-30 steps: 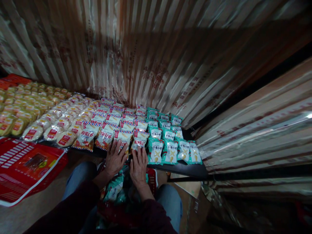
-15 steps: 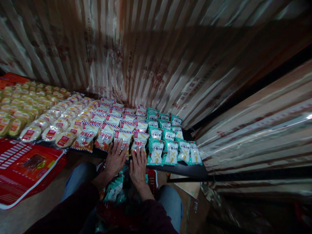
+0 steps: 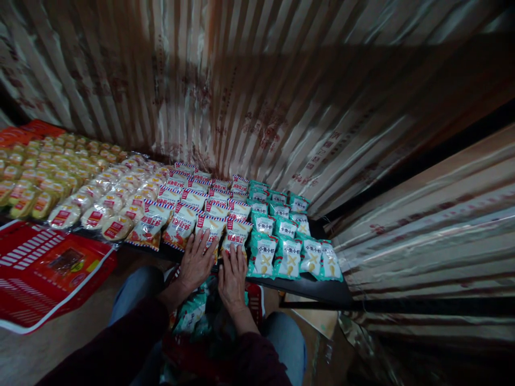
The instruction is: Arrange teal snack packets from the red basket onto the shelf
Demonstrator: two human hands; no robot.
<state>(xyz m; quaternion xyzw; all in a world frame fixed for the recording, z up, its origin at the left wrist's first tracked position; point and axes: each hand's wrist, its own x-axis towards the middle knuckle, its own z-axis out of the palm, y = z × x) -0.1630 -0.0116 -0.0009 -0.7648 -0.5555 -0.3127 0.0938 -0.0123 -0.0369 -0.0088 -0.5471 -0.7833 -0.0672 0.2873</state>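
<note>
My left hand (image 3: 196,262) lies flat, fingers spread, on a red-and-white striped snack packet (image 3: 211,227) at the front edge of a black shelf (image 3: 317,288). My right hand (image 3: 232,274) rests beside it, fingers stretched onto the neighbouring striped packet (image 3: 237,232). Rows of the same striped packets run back toward the wall. To their right lie rows of teal snack packets (image 3: 284,255). More teal packets (image 3: 189,312) sit in a red basket (image 3: 255,298) on my lap, below both hands.
Round pastries in clear wrappers (image 3: 103,206) and yellow packets (image 3: 36,179) fill the shelf to the left. A red plastic basket (image 3: 44,273) stands at the lower left. Foil-striped sheeting (image 3: 257,91) covers the wall behind and boards to the right.
Both hands stay on the front striped packets. The view has shifted slightly, so the shelf sits a little lower and further right in the picture.
</note>
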